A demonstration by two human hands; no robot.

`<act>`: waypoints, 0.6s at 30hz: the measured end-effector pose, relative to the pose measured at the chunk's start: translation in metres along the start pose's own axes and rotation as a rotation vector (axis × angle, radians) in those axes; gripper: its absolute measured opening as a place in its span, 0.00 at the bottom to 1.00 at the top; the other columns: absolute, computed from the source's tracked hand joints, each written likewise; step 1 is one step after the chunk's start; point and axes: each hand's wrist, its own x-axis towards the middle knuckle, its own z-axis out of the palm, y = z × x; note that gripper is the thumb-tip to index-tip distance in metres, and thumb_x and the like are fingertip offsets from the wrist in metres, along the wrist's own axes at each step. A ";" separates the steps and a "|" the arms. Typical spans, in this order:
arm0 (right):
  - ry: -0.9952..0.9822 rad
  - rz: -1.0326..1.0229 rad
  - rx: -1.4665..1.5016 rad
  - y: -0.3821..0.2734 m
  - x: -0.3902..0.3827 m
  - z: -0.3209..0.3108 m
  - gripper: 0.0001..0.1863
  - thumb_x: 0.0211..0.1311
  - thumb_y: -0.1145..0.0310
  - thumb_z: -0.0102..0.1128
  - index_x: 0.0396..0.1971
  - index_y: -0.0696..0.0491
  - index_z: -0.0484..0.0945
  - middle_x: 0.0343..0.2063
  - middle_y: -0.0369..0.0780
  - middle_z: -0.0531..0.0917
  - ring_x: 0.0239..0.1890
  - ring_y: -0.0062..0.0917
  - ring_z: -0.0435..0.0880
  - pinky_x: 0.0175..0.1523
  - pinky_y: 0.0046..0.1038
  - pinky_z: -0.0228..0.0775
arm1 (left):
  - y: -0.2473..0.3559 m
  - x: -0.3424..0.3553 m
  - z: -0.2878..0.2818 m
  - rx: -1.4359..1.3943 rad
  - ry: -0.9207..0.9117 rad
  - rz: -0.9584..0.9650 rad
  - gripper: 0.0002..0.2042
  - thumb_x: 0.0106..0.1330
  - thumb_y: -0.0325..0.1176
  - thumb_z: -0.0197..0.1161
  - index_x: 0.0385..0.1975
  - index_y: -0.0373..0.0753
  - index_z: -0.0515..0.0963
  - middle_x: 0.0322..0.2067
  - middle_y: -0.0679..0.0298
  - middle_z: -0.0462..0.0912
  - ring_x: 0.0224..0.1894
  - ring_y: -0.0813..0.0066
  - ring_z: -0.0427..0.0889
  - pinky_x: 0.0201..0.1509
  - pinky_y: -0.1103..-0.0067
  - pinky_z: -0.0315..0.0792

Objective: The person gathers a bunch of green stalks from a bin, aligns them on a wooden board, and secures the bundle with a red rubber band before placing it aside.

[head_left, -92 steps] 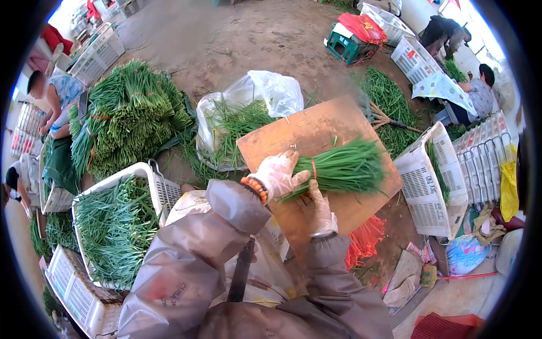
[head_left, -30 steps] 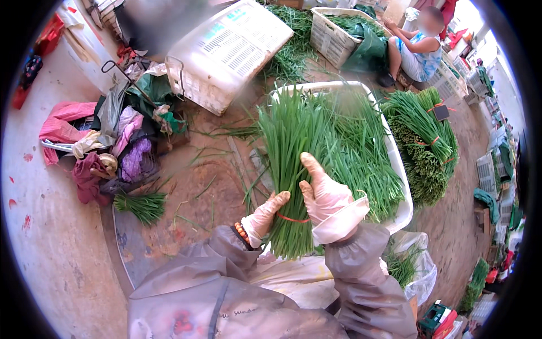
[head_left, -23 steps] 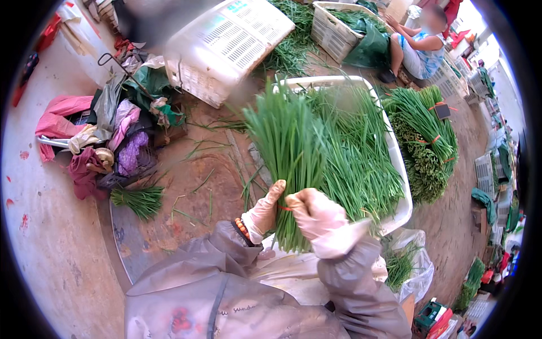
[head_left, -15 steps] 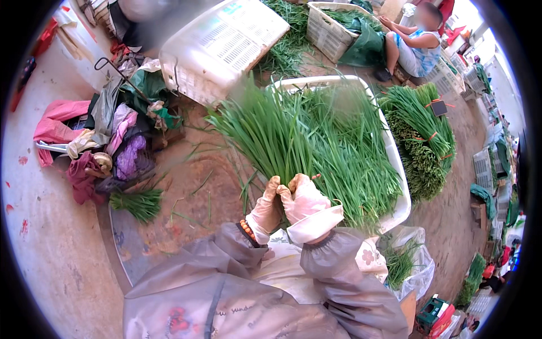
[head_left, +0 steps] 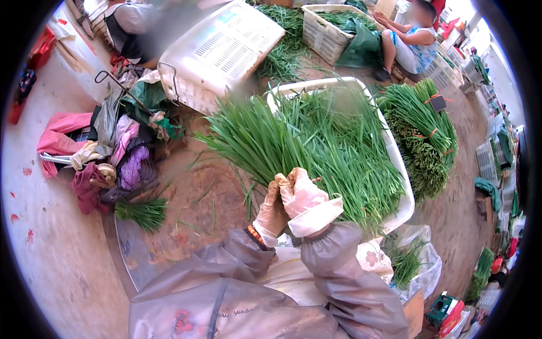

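So both hands were clamped together round the base of a bunch of chives (head_left: pixel 257 144), left hand (head_left: pixel 270 210) and right hand (head_left: pixel 302 195) touching, held just near the white crate (head_left: pixel 402 186) full of more greens. Leaves fanned out far-left, so a loose grip could've let some slip onto the dirt floor (head_left: pixel 186 209). Clothes pile (head_left: pixel 107 164) sat left, tied bundles (head_left: pixel 423 130) right.

Both gloved hands met at centre frame, knuckles pressed together. Left hand (head_left: pixel 270 210) was fisted, beaded band at the wrist. Right hand (head_left: pixel 303 195) curled closed beside it, glove cuff folded back. Grey-sleeved forearms rose from the lower edge, converging upward.
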 end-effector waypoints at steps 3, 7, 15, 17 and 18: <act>-0.017 0.033 -0.048 -0.022 0.006 -0.017 0.16 0.54 0.53 0.47 0.28 0.52 0.66 0.15 0.39 0.76 0.15 0.33 0.75 0.19 0.32 0.64 | 0.000 0.002 0.012 -0.211 0.002 0.032 0.21 0.54 0.51 0.54 0.46 0.53 0.65 0.44 0.67 0.69 0.48 0.64 0.67 0.54 0.62 0.60; 0.146 -0.064 0.195 0.000 0.010 0.011 0.10 0.52 0.60 0.49 0.25 0.51 0.68 0.15 0.40 0.74 0.16 0.30 0.74 0.21 0.28 0.65 | 0.000 0.000 0.031 -0.166 -0.106 0.002 0.21 0.52 0.50 0.57 0.46 0.53 0.65 0.45 0.67 0.68 0.51 0.65 0.65 0.56 0.63 0.58; -0.047 -0.263 0.091 0.001 0.000 -0.025 0.05 0.50 0.66 0.50 0.25 0.51 0.68 0.21 0.41 0.74 0.23 0.33 0.74 0.26 0.30 0.67 | 0.001 -0.001 0.003 0.029 0.015 -0.024 0.36 0.50 0.62 0.49 0.51 0.38 0.60 0.49 0.56 0.66 0.53 0.65 0.64 0.58 0.70 0.56; -0.048 -0.412 0.034 0.000 -0.004 -0.036 0.05 0.50 0.67 0.51 0.24 0.52 0.69 0.22 0.41 0.74 0.24 0.35 0.75 0.28 0.32 0.68 | 0.002 -0.004 0.003 0.089 0.038 -0.027 0.35 0.51 0.63 0.46 0.45 0.35 0.66 0.45 0.58 0.70 0.49 0.68 0.68 0.55 0.74 0.60; 0.140 -0.530 0.175 0.006 -0.008 -0.030 0.06 0.50 0.68 0.52 0.29 0.51 0.72 0.25 0.41 0.76 0.27 0.33 0.76 0.31 0.29 0.69 | 0.003 -0.006 -0.004 0.076 -0.027 -0.082 0.35 0.51 0.63 0.48 0.45 0.34 0.66 0.44 0.59 0.70 0.48 0.68 0.68 0.53 0.74 0.63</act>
